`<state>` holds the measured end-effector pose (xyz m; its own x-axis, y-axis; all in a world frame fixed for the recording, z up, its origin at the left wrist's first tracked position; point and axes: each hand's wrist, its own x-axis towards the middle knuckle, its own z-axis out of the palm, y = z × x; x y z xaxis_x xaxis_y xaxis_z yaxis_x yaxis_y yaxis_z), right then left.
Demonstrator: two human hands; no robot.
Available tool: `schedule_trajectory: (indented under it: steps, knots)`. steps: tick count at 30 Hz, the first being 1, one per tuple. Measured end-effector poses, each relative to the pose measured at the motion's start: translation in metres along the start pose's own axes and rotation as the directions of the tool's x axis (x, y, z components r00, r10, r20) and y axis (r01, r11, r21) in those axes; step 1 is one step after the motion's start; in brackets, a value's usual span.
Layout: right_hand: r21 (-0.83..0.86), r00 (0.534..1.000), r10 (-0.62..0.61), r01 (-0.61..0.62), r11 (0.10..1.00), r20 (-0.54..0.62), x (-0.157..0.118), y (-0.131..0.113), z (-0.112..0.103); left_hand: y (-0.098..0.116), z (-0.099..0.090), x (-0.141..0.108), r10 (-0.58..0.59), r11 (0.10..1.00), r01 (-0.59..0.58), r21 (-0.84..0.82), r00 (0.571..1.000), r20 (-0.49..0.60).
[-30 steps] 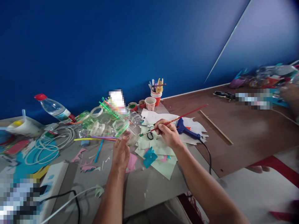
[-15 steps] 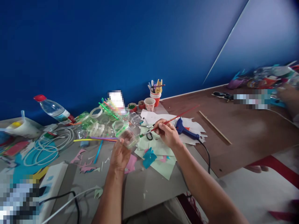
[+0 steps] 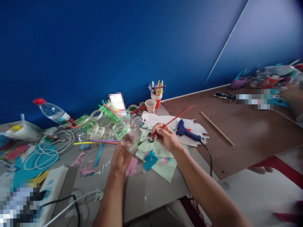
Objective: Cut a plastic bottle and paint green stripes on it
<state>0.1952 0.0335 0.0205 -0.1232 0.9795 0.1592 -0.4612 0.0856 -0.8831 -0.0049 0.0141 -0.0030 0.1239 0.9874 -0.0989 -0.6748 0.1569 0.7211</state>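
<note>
My left hand [image 3: 120,157] holds a clear plastic cup [image 3: 129,138] tipped on its side, with green along its rim. Pinched in my right hand [image 3: 163,135] is a red paintbrush [image 3: 176,116]; its green-tipped bristles are at the right side of the cup. Whether they touch it I cannot tell. Under and beyond my hands lie pale green paper sheets [image 3: 163,170], a torn teal paper piece [image 3: 151,160] and black-handled scissors [image 3: 150,137]. A small cup of green paint [image 3: 133,109] stands near the wall.
Right of my hand, a blue glue gun [image 3: 189,132] lies on white paper. A wooden stick [image 3: 216,128] rests on the brown board. Clear plastic pieces, straws, a red-capped bottle [image 3: 55,113] and a power strip [image 3: 53,189] are at left. Another person's hand is far right.
The brush has swung to a steeper slant, and its tip has moved slightly down and left along the cup. My right hand has shifted a little left.
</note>
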Motion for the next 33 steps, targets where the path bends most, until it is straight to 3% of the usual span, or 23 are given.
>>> schedule_trajectory:
  steps: [6, 12, 21, 28, 33]
  knots:
    - [-0.022, 0.998, 0.019, -0.020, 1.000, -0.054, 0.004, 0.001, -0.002, 0.001, 0.003, -0.001, -0.010, 0.998, 0.007, -0.064, 0.999, -0.052]
    - [0.016, 0.999, 0.026, -0.026, 1.000, -0.029, 0.003, 0.004, 0.001, 0.002, 0.003, -0.002, -0.032, 0.995, 0.031, -0.091, 0.999, -0.013]
    - [0.072, 0.967, -0.054, 0.075, 0.995, -0.250, 0.014, 0.007, -0.010, 0.001, -0.003, 0.001, -0.011, 0.989, 0.008, -0.146, 1.000, -0.017]
    - [-0.052, 0.930, -0.126, 0.115, 0.992, -0.344, 0.019, 0.011, -0.006, -0.001, -0.002, 0.001, 0.049, 0.998, -0.050, -0.042, 0.999, -0.019]
    - [-0.225, 0.909, -0.215, 0.140, 0.964, -0.357, 0.019, -0.002, 0.002, -0.004, 0.001, 0.001, 0.064, 0.998, -0.064, 0.010, 0.994, -0.084]
